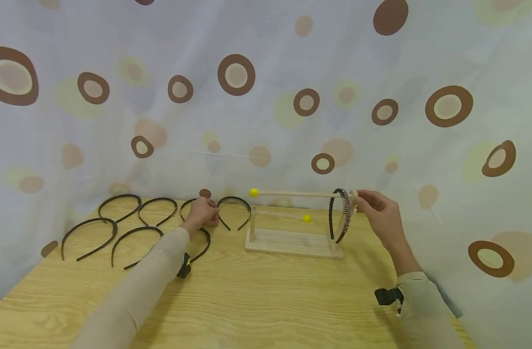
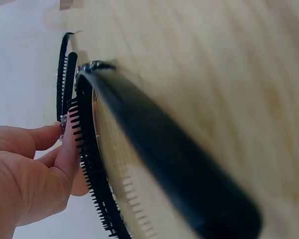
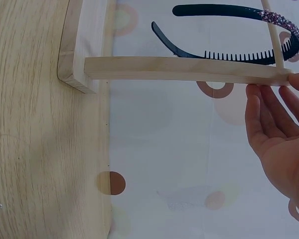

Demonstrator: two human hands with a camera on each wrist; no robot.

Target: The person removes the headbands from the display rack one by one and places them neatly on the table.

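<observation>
My left hand (image 1: 202,213) reaches into the back row of headbands and pinches a black headband (image 1: 186,207), partly hidden behind the hand. In the left wrist view, thumb and fingertip close on its glittery part (image 2: 63,124). A comb-toothed black headband (image 1: 233,199) lies just right of that hand. At the right, my right hand (image 1: 383,215) holds the top of an upright post (image 3: 189,68) of a wooden stand (image 1: 292,241), with thumb and fingers on opposite sides. A headband with pink glitter (image 1: 346,213) hangs on the stand's upper rod (image 1: 296,194), close to that post.
Several more black headbands (image 1: 89,220) lie in two rows on the left of the wooden table (image 1: 266,300). Yellow balls cap the upper rod (image 1: 254,192) and a lower rod (image 1: 307,218). A spotted curtain (image 1: 266,121) hangs behind.
</observation>
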